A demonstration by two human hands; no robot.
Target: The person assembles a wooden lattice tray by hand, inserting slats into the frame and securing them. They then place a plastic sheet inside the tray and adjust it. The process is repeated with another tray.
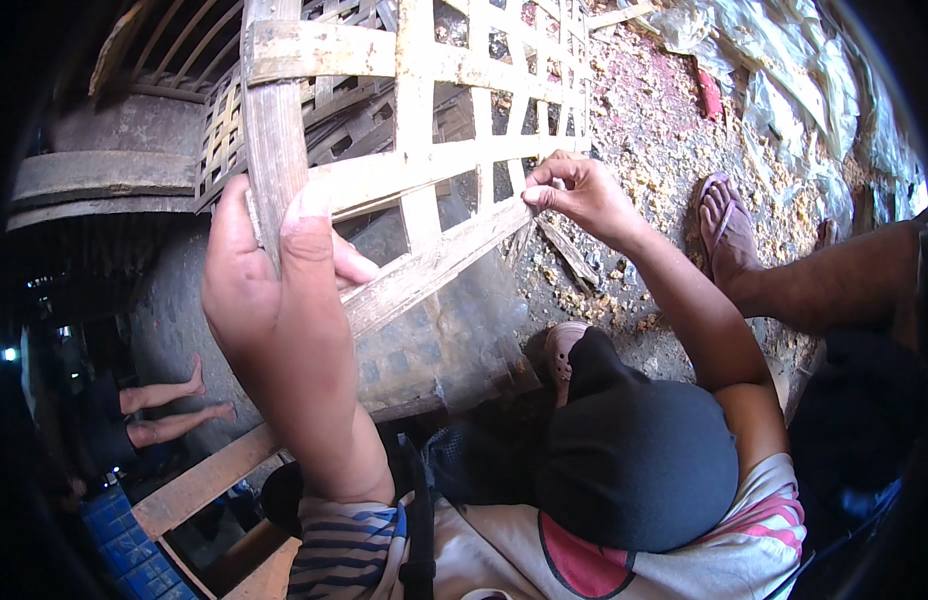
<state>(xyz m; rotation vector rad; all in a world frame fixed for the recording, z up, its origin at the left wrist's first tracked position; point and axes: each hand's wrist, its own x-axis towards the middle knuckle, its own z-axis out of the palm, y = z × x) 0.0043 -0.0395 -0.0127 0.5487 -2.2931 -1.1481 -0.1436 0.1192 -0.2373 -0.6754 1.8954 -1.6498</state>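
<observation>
The woven lattice panel (414, 110) occupies the upper middle of the frame, raised off the floor between two hands. The left hand (279, 275), left of centre, is closed around the lower end of the thick upright slat (274, 140): thumb on the near side, the other fingers partly hidden. This grip appears to carry most of the weight and steady the corner. The right hand (581, 197), just right of centre, pinches the far end of the lower slat (439, 262) between thumb and forefinger; the light hold suggests aligning rather than lifting. Whether the lower slat is fastened cannot be told.

Below the panel lies a flat grey sheet (439, 350), possibly serving as a work surface. Another lattice piece (219, 130) stands upper left, seemingly set aside. Clear plastic (784, 60) lies upper right. At right, another person's sandalled foot (732, 235) rests on the debris-strewn floor (639, 130).
</observation>
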